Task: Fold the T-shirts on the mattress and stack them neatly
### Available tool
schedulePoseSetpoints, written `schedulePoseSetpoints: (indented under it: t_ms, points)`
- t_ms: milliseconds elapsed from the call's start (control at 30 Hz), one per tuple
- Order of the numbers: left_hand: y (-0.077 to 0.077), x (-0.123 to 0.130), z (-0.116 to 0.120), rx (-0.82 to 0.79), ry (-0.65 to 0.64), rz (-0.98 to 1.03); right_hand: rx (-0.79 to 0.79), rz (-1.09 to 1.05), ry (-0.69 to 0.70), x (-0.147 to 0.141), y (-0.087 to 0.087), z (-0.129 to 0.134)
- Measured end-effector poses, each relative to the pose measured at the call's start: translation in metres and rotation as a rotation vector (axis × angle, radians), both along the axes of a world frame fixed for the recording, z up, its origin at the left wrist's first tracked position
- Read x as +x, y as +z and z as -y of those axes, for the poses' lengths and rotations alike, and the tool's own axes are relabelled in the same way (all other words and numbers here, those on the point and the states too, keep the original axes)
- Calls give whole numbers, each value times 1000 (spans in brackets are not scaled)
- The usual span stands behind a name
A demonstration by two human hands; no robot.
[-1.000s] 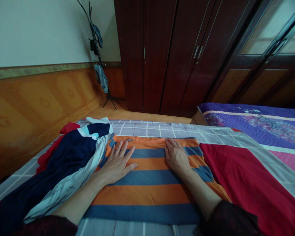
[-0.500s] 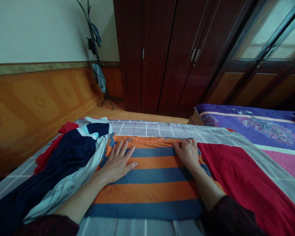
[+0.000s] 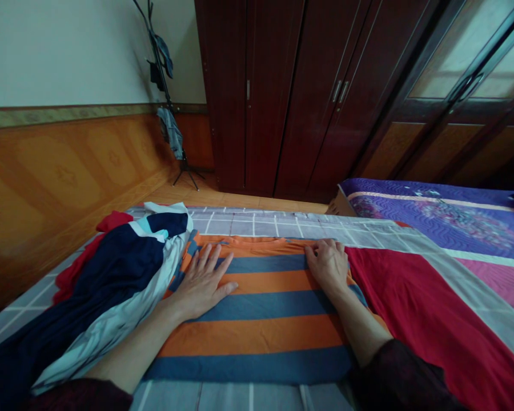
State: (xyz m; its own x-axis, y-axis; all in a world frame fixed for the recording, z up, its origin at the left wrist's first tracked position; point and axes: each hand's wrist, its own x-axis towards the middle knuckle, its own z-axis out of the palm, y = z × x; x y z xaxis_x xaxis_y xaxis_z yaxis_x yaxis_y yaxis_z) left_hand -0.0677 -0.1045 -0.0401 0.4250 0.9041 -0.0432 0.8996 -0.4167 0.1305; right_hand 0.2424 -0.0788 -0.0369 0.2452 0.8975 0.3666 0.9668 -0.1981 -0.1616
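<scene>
A shirt with orange and blue-grey stripes (image 3: 257,334) lies spread on the checked bedsheet, its neckline toward the far side. My left hand (image 3: 201,282) rests flat on its left part, fingers spread and thumb pointing right. At the upper right shoulder of the shirt, my right hand (image 3: 329,265) has its fingers bent and drawn together on the cloth; the fingertips are partly hidden. To the left lies a heap of navy and white clothing (image 3: 124,262) with a red garment (image 3: 75,274) behind it. A red cloth (image 3: 415,291) lies flat beside my right forearm.
The grey checked bedsheet (image 3: 257,222) runs beneath the clothes. A purple quilted bed (image 3: 437,211) stands at the right. Beyond the floor are a dark red wardrobe (image 3: 274,103) and a coat stand (image 3: 163,80) with hats and a garment hanging on it.
My right hand has slid slightly right along the shirt's top, its fingers more bent and closer together. My left hand stays flat in place. The view has shifted a little.
</scene>
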Motion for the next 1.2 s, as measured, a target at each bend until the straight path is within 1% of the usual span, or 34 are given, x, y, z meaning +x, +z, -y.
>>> schedulePoseSetpoints:
  t_ms: [100, 300, 467, 500, 533, 633, 667, 700, 767, 867, 933, 1000, 1067, 1133, 1200]
  points:
    - [1, 1, 0, -12, 12, 0, -16, 37, 25, -1, 1, 3]
    - [3, 2, 1, -30, 21, -11, 1, -2, -21, 6, -2, -2]
    - [7, 4, 2, -57, 36, -25, 15, 8, -7, 3, -1, -3]
    - [8, 4, 2, -65, 39, -26, 21, 12, 21, 0, 0, -2]
    - [9, 5, 2, -69, 41, -26, 26, 24, 78, -3, 0, -1]
    - [9, 5, 2, -64, 39, -20, -8, 112, 282, -11, 1, 1]
    - [9, 5, 1, -59, 38, -20, -29, 139, 306, -12, 2, 2]
    - [8, 5, 1, -56, 39, -22, -49, 158, 295, -13, 3, 2]
    - [6, 4, 1, -53, 36, -25, -64, 168, 212, -11, 6, 4]
    - [5, 3, 1, -54, 28, -21, -67, 185, 152, -6, 16, 12]
    - [5, 2, 0, -57, 27, -19, -108, 200, 127, -2, 24, 21]
    - [4, 2, 0, -59, 27, -24, -183, 206, 104, 0, 28, 31]
    - [4, 2, 0, -52, 23, -24, -239, 192, 94, 2, 28, 38]
    - [4, 2, 0, -42, 17, -19, -245, 151, 75, 4, 25, 42]
    - [4, 2, 0, -40, 17, -15, -229, 77, 27, 6, 21, 43]
